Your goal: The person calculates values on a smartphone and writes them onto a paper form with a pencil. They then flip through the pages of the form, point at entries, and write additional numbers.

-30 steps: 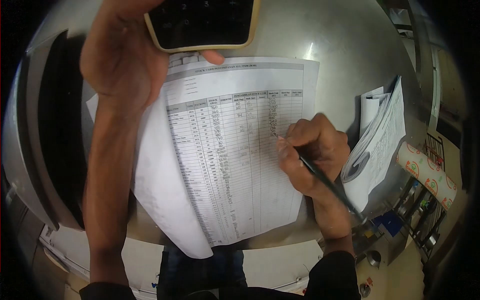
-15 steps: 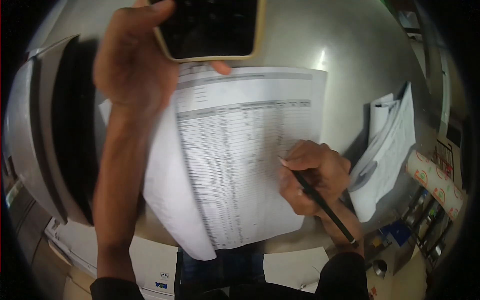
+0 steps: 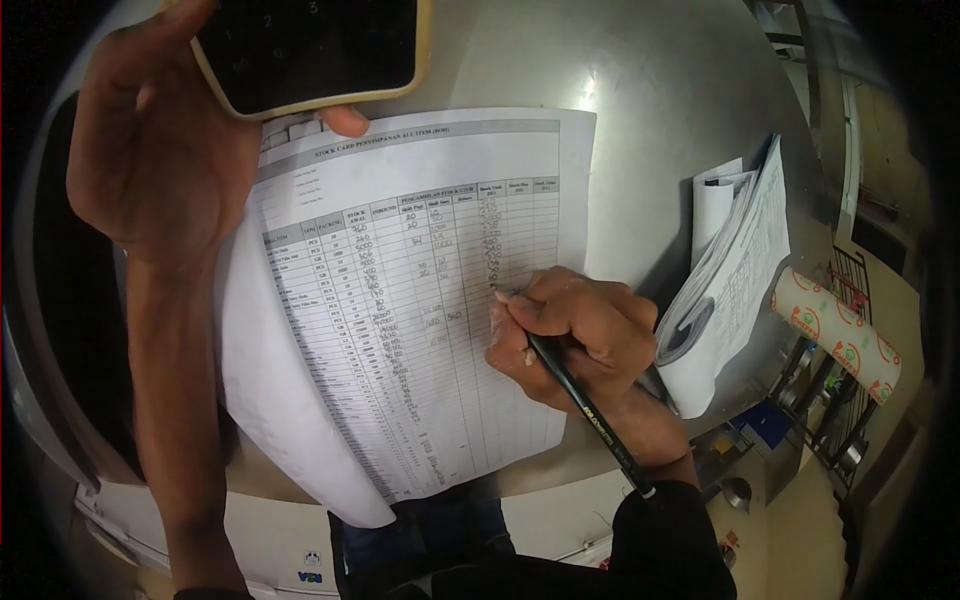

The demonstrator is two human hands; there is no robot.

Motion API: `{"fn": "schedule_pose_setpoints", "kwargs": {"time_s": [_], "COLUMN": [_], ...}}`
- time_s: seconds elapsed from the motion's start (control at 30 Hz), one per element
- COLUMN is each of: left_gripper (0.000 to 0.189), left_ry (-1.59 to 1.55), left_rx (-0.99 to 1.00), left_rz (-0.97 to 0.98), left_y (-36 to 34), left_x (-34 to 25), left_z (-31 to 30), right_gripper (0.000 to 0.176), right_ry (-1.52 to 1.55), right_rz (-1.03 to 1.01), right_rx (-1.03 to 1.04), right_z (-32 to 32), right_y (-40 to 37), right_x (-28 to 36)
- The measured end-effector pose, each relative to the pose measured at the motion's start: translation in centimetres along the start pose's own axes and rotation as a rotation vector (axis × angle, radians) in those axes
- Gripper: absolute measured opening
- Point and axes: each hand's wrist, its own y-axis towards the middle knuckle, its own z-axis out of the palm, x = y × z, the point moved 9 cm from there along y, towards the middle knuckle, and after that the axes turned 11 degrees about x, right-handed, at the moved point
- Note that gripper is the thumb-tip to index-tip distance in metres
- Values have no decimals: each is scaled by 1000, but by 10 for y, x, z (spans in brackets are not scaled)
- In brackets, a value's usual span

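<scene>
My left hand (image 3: 160, 150) is closed around a phone (image 3: 310, 50) in a pale yellow case, its dark screen showing a number keypad. Below the phone lies a printed stock card sheet (image 3: 520, 390), a table with handwritten figures in several columns. Its left side curls over into a white fold (image 3: 270, 400). My right hand (image 3: 580, 335) pinches a dark green pencil (image 3: 590, 415), tip down at the sheet near the upper right columns. The side of that hand rests on the paper, covering some rows.
A metal worktop (image 3: 640, 80) carries the papers. To the right stands a bundle of folded papers (image 3: 725, 280). A patterned wrapped roll (image 3: 835, 335) and a wire rack (image 3: 835, 420) are farther right. A dark-fronted metal appliance (image 3: 70, 290) borders the left side.
The view has shifted, so the sheet, phone and both hands appear farther left. Handwriting and keypad digits show more sharply. My right hand still grips the pencil, its tip at the sheet.
</scene>
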Motion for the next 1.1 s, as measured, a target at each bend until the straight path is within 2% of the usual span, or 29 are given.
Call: {"fn": "schedule_pose_setpoints", "kwargs": {"time_s": [0.17, 0.4, 0.53, 0.7, 1.1], "left_gripper": [64, 64, 65, 65, 66], "left_ry": [-14, -23, -15, -19, 0], "left_rx": [-2, 123, 74, 18, 29], "left_rz": [20, -42, -17, 24, 26], "left_y": [-2, 9, 4, -1, -1], "left_x": [-4, 2, 0, -2, -5], "left_z": [-3, 18, 8, -4, -5], "right_gripper": [33, 32, 20, 22, 21], "right_ry": [0, -33, -57, -75, -70], "right_rz": [-7, -8, 12, 33, 14], "right_rx": [-3, 8, 63, 50, 44], "right_z": [1, 3, 3, 1, 2], "right_y": [1, 0, -1, -2, 0], "right_x": [1, 1, 2, 2, 2]}}
